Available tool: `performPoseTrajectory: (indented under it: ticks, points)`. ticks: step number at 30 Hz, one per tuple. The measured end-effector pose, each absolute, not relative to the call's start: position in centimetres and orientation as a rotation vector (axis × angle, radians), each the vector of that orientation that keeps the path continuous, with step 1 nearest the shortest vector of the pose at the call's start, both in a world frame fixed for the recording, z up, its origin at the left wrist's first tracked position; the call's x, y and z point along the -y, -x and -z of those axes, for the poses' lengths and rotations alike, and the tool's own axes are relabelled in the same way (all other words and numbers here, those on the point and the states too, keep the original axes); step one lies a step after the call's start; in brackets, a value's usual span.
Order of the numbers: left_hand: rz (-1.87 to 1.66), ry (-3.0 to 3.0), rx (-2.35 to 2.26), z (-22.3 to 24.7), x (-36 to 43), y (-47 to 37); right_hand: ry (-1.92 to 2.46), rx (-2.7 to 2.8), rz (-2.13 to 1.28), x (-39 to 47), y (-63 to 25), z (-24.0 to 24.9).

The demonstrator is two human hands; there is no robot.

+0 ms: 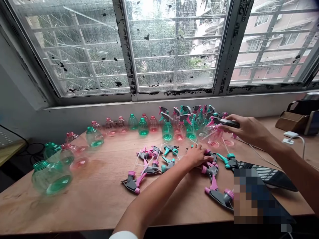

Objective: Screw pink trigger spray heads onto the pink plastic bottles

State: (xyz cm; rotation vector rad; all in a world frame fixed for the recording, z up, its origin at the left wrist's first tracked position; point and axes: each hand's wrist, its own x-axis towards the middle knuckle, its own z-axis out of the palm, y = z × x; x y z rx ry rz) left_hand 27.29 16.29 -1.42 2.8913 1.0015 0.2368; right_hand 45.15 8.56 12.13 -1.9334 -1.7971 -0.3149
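Open bottles stand left on the table. In the middle, loose spray heads lie about the left hand; if it grips one, I cannot tell. The right hand grips a dark head near capped bottles.

The bottles look like thin, clear tinted plastic, smooth and glossy. The trigger heads are opaque plastic with a duller sheen; their tubes are slim translucent plastic. The desk appears to be smooth wood with a soft shine. Behind, the window frame looks like metal under rough, flaking paint, its glass panes streaked and grimy. A black slab is mirror-glossy; the wall is matt.
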Motion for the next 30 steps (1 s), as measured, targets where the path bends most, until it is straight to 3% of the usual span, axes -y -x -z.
performPoseTrajectory:
  ticks: [10, 18, 25, 30]
  points:
    - [-0.176, -2.994, -1.145, 1.0, -14.2, -22.5, 2.154, 2.135, 0.458, -15.9, -40.6, -12.0]
    - [-0.188, -3.056, -0.996, -2.2, -13.4, -17.9, 2.348, 2.179, 0.452, -19.1, -39.8, -12.4]
    - [-0.225, -3.003, -1.232, -6.5, -14.6, -8.0, 2.388, 2.17, 0.501, -19.3, -40.4, -11.7]
    - [-0.393, -2.905, -1.583, -6.1, -13.6, 2.6, 2.401, 2.103, 0.576, -18.6, -40.6, -11.6]
